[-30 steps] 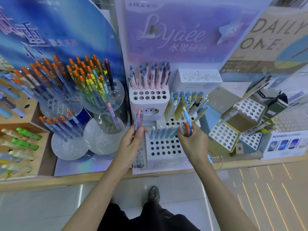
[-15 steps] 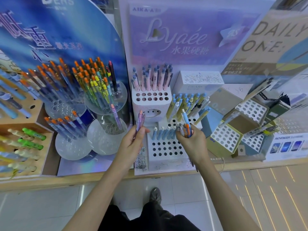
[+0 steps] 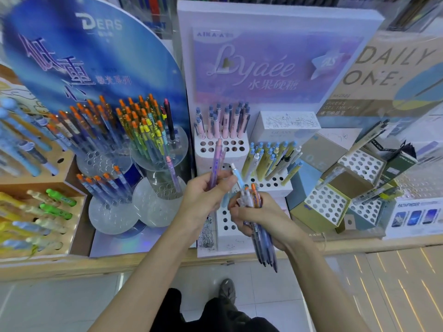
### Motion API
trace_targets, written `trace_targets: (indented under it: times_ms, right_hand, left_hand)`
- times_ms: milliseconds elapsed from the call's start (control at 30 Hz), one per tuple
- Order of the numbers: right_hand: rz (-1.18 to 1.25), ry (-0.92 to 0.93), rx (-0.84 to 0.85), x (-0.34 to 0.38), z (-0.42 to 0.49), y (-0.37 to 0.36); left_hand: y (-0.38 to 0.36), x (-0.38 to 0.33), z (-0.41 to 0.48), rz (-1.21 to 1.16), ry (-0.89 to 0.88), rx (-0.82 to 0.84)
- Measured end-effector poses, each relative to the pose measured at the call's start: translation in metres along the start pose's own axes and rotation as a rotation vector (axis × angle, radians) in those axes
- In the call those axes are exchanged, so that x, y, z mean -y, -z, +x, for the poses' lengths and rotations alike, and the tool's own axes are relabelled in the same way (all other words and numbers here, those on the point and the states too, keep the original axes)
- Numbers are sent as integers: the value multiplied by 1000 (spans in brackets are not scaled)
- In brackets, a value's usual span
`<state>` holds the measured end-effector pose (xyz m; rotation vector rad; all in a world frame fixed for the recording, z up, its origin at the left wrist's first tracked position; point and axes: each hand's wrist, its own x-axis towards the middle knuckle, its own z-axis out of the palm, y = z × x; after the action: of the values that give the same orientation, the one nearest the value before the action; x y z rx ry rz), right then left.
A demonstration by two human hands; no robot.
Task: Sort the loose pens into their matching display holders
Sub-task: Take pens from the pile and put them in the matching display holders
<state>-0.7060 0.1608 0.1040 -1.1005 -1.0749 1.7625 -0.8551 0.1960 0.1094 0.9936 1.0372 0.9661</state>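
Bench (image 3: pixel 72 264): wooden, carrying every display.
Boards (image 3: pixel 96 56): tall backdrops behind the holders, closing off any reach from the rear.
White holder (image 3: pixel 236 146): stepped; pink pens (image 3: pixel 225 123) in the top tier, yellow pens (image 3: pixel 263 159) in the middle, many holes free lower down; directly behind both hands.
Clear holders (image 3: pixel 155 207): round, left of the white one, crowded with orange-capped pens (image 3: pixel 134 121) leaning outward; likely knocked on any leftward reach.
Box holders (image 3: pixel 326 207): tilted, to the right, mostly free holes.
Right hand (image 3: pixel 259 216): curled round a bundle (image 3: pixel 261 245) of mixed pens, tips down, low in front of the white holder.
Left hand (image 3: pixel 203 195): pinching purple pens (image 3: pixel 217 161) upright, just beside the right hand; fingertips close to a blue pen (image 3: pixel 237 174) rising from the bundle, contact not resolvable.
Handling, judged: light, stiff, smooth plastic barrels, apt to slide inside a loose bundle. Best taken at mid-barrel or just below the cap, one at a time, tip down for the hole. Clips may snag neighbours.
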Motion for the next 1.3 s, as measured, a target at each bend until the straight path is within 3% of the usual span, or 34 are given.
trace_targets:
  times_ms: [233,500,600,733,867,1100,1300]
  right_hand:
    - [44,-16,96,-14,1,-6]
    - [-79,-119,27,-22,-18,8]
    - [-96,-121,-126,-24,-30,18]
    - [-124,78,-407,-8,-31,21]
    - [-232,157,-391,13,-15,6]
    - [-350,92,-443,8,-6,10]
    - [-350,149,-850,-11,-16,49]
  left_hand:
    - [11,-4,-1,-9,-24,-21]
    - [28,-28,8,-81,-139,-110]
    - [35,-35,13,-49,-172,-85]
    - [26,-23,11,50,-78,54]
    - [11,-4,10,130,-23,105]
    - [-4,9,11,177,11,120]
    - [5,17,8,153,41,-1]
